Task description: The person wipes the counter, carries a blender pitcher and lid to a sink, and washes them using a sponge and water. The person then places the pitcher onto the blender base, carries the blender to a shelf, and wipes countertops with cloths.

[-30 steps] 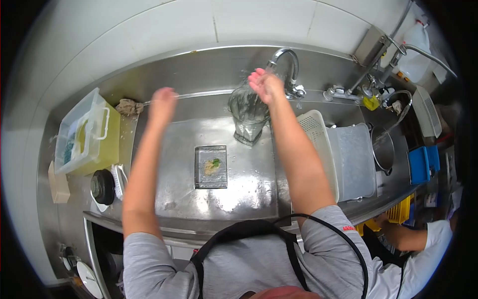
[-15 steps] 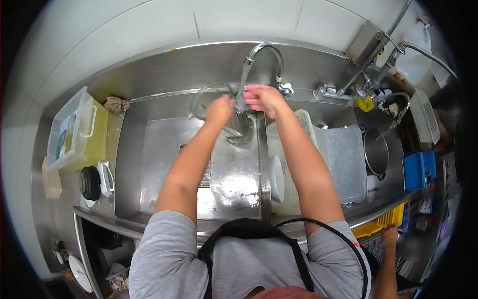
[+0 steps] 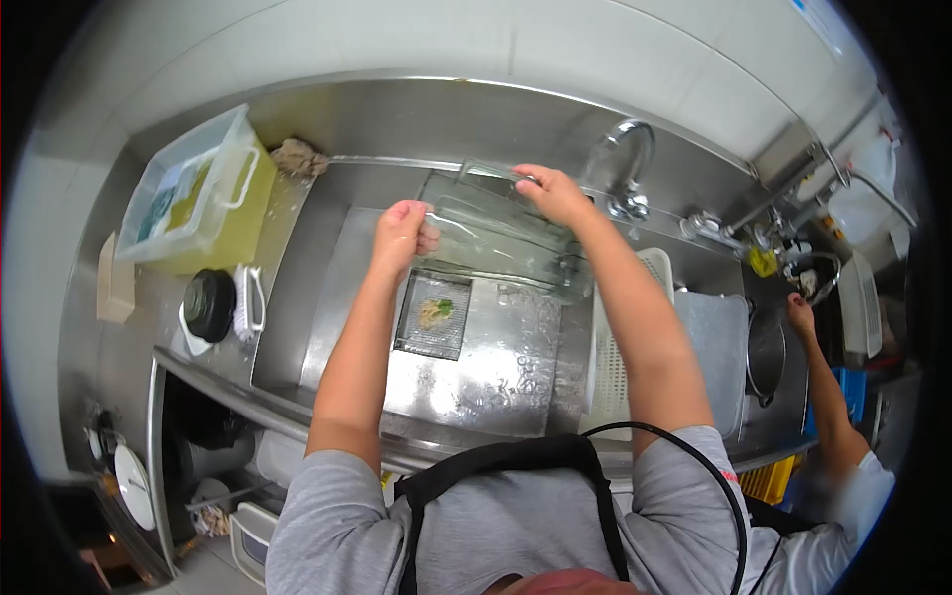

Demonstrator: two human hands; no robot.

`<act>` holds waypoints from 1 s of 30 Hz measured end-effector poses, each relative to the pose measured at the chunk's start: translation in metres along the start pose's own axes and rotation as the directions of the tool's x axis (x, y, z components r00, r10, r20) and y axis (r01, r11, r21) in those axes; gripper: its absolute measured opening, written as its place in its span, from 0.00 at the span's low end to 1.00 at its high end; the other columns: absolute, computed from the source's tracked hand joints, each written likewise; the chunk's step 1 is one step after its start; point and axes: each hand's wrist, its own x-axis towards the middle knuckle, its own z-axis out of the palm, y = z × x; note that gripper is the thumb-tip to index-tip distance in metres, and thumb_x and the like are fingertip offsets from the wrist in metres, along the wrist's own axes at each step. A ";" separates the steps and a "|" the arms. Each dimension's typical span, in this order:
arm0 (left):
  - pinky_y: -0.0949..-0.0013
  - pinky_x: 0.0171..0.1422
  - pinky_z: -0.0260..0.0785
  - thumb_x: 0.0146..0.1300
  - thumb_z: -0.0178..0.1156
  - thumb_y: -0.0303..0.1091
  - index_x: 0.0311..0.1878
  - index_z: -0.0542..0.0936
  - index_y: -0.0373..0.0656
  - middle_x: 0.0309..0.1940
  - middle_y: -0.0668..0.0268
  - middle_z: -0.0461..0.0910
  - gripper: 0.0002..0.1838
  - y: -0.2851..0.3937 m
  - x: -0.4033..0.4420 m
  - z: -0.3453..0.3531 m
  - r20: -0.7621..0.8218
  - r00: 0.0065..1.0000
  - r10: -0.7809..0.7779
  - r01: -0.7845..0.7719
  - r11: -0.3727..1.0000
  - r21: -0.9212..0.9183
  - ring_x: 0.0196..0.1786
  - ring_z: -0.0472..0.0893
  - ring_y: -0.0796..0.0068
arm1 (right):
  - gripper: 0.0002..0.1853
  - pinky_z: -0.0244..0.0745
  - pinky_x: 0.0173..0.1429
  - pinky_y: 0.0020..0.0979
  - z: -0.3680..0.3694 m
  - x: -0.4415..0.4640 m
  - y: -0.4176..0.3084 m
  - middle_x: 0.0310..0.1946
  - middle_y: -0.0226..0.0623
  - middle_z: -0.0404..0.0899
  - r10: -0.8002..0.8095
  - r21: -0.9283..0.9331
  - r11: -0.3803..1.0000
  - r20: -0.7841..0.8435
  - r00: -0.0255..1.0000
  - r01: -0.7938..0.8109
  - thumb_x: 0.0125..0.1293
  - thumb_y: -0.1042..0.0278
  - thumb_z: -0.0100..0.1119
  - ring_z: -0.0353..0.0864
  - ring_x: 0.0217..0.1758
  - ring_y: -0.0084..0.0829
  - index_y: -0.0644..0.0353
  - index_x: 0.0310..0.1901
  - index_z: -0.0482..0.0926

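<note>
A clear pitcher (image 3: 496,238) lies tilted on its side in the air over the sink, its long body running left to right. My right hand (image 3: 555,195) is closed round its handle at the upper side. At the pitcher's left end, my left hand (image 3: 403,236) has its fingers curled at the rim. Below the pitcher, a square drain strainer (image 3: 433,332) sits in the sink floor with pale and green food scraps on it. The chrome tap (image 3: 630,164) stands right of my right hand, blurred.
On the left ledge stand a plastic tub of yellowish liquid (image 3: 213,213), a brown cloth (image 3: 297,157) and a white brush (image 3: 249,300). To the right are a white perforated basket (image 3: 612,372), a translucent lid (image 3: 719,347) and a metal pot (image 3: 766,357). Another person's arm (image 3: 831,397) reaches in at the right.
The pitcher has moved away from the running tap and turned onto its side. My right hand has come from the water stream onto the handle. The view has shifted, and the other person's arm reaches farther in.
</note>
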 end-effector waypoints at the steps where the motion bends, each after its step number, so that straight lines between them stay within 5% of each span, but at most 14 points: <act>1: 0.79 0.18 0.58 0.60 0.46 0.38 0.35 0.69 0.43 0.17 0.68 0.72 0.09 -0.014 0.003 -0.008 0.013 1.000 -0.014 0.014 1.000 -0.021 0.16 0.68 0.81 | 0.17 0.66 0.49 0.33 0.000 0.003 -0.010 0.41 0.41 0.74 0.040 -0.126 0.991 0.040 0.998 -0.034 0.54 0.58 0.53 0.72 0.46 0.39 0.51 0.46 0.73; 4: 0.77 0.26 0.62 0.58 0.48 0.42 0.39 0.70 0.44 0.24 0.68 0.73 0.12 -0.070 0.014 -0.026 0.045 0.985 -0.168 0.165 0.984 0.065 0.24 0.71 0.81 | 0.17 0.66 0.49 0.34 0.002 0.009 -0.055 0.42 0.41 0.74 0.150 -0.467 0.882 0.158 0.976 -0.060 0.54 0.56 0.52 0.71 0.46 0.39 0.50 0.45 0.73; 6: 0.73 0.33 0.63 0.56 0.50 0.45 0.43 0.68 0.45 0.32 0.67 0.72 0.17 -0.112 0.019 -0.038 0.066 0.975 -0.213 0.164 0.886 0.435 0.32 0.70 0.80 | 0.17 0.66 0.49 0.35 0.007 0.009 -0.082 0.41 0.41 0.74 0.196 -0.634 0.774 0.212 0.957 -0.018 0.53 0.56 0.51 0.72 0.46 0.39 0.50 0.44 0.74; 10: 0.72 0.36 0.62 0.54 0.51 0.48 0.48 0.66 0.47 0.38 0.67 0.70 0.21 -0.076 -0.009 -0.067 0.022 0.930 -0.367 0.332 0.864 0.377 0.35 0.70 0.79 | 0.14 0.67 0.48 0.36 0.007 0.014 -0.098 0.39 0.39 0.75 0.298 -0.802 0.595 0.166 0.940 -0.046 0.53 0.58 0.51 0.72 0.45 0.38 0.52 0.41 0.75; 12: 0.72 0.36 0.62 0.54 0.51 0.48 0.49 0.65 0.48 0.40 0.67 0.69 0.22 -0.062 -0.013 -0.094 0.015 0.924 -0.382 0.358 0.878 0.319 0.35 0.70 0.79 | 0.14 0.68 0.46 0.36 -0.003 0.014 -0.083 0.34 0.40 0.76 0.262 -0.772 0.623 0.055 0.964 -0.125 0.52 0.60 0.51 0.75 0.40 0.37 0.54 0.39 0.75; 16: 0.74 0.36 0.62 0.54 0.51 0.46 0.48 0.66 0.47 0.38 0.69 0.71 0.21 -0.037 -0.035 -0.141 -0.037 0.952 -0.302 0.304 0.940 0.153 0.34 0.71 0.80 | 0.10 0.69 0.20 0.32 -0.014 -0.006 -0.058 0.16 0.42 0.73 0.432 -0.286 0.864 0.002 0.902 -0.414 0.47 0.68 0.49 0.74 0.14 0.31 0.66 0.27 0.72; 17: 0.75 0.36 0.62 0.54 0.51 0.45 0.48 0.66 0.46 0.37 0.69 0.71 0.20 -0.032 -0.041 -0.154 -0.072 0.966 -0.249 0.257 0.952 0.168 0.33 0.71 0.80 | 0.04 0.61 0.11 0.28 -0.012 -0.012 -0.036 0.12 0.38 0.70 0.463 -0.231 0.861 -0.014 0.886 -0.453 0.46 0.71 0.48 0.69 0.09 0.27 0.61 0.23 0.70; 18: 0.75 0.36 0.62 0.54 0.52 0.44 0.48 0.67 0.45 0.35 0.68 0.72 0.20 -0.027 -0.046 -0.164 -0.100 0.976 -0.195 0.210 0.960 0.186 0.33 0.71 0.80 | 0.02 0.60 0.11 0.28 -0.010 -0.022 -0.027 0.11 0.37 0.70 0.584 -0.222 0.804 0.118 0.803 -0.552 0.46 0.73 0.46 0.69 0.10 0.27 0.60 0.23 0.68; 19: 0.76 0.37 0.62 0.54 0.52 0.43 0.47 0.67 0.44 0.34 0.68 0.72 0.19 -0.024 -0.052 -0.172 -0.119 0.982 -0.144 0.166 0.964 0.207 0.32 0.72 0.80 | 0.04 0.60 0.12 0.29 -0.002 -0.036 -0.001 0.12 0.38 0.71 0.621 -0.166 0.780 0.081 0.779 -0.604 0.45 0.74 0.45 0.69 0.11 0.28 0.60 0.26 0.67; 24: 0.77 0.35 0.64 0.53 0.54 0.33 0.43 0.71 0.39 0.29 0.68 0.73 0.14 0.000 -0.094 -0.217 -0.262 0.922 0.287 -0.208 0.934 0.291 0.30 0.71 0.82 | 0.04 0.65 0.30 0.26 0.098 -0.129 0.077 0.24 0.31 0.67 0.571 0.454 0.795 -0.336 0.749 -0.402 0.51 0.76 0.44 0.68 0.25 0.25 0.59 0.30 0.66; 25: 0.78 0.35 0.64 0.53 0.53 0.33 0.43 0.71 0.39 0.30 0.68 0.73 0.14 0.000 -0.105 -0.226 -0.294 0.886 0.359 -0.258 0.908 0.331 0.30 0.71 0.82 | 0.05 0.64 0.29 0.26 0.126 -0.145 0.128 0.23 0.29 0.66 0.510 0.452 0.832 -0.395 0.764 -0.322 0.52 0.76 0.45 0.68 0.24 0.25 0.59 0.32 0.66; 26: 0.79 0.36 0.64 0.54 0.53 0.32 0.42 0.71 0.38 0.30 0.68 0.73 0.13 -0.001 -0.115 -0.236 -0.327 0.842 0.430 -0.303 0.877 0.373 0.30 0.71 0.82 | 0.02 0.66 0.32 0.27 0.148 -0.158 0.159 0.19 0.33 0.69 0.514 0.109 0.834 -0.508 0.691 -0.541 0.49 0.77 0.47 0.70 0.26 0.27 0.60 0.25 0.66; 27: 0.79 0.36 0.64 0.54 0.52 0.30 0.42 0.71 0.38 0.30 0.68 0.73 0.12 -0.001 -0.127 -0.244 -0.392 0.811 0.434 -0.298 0.884 0.361 0.30 0.71 0.83 | 0.03 0.66 0.34 0.29 0.174 -0.175 0.194 0.19 0.34 0.70 0.606 0.412 0.795 -0.491 0.626 -0.446 0.50 0.74 0.49 0.70 0.26 0.30 0.62 0.24 0.66; 30: 0.80 0.37 0.64 0.55 0.51 0.27 0.40 0.72 0.37 0.29 0.69 0.73 0.09 0.002 -0.163 -0.258 -0.568 0.736 0.368 -0.290 0.930 0.227 0.30 0.71 0.83 | 0.05 0.66 0.34 0.29 0.169 -0.163 0.154 0.21 0.35 0.70 0.490 0.128 0.849 -0.553 0.674 -0.513 0.52 0.72 0.48 0.70 0.26 0.30 0.64 0.27 0.67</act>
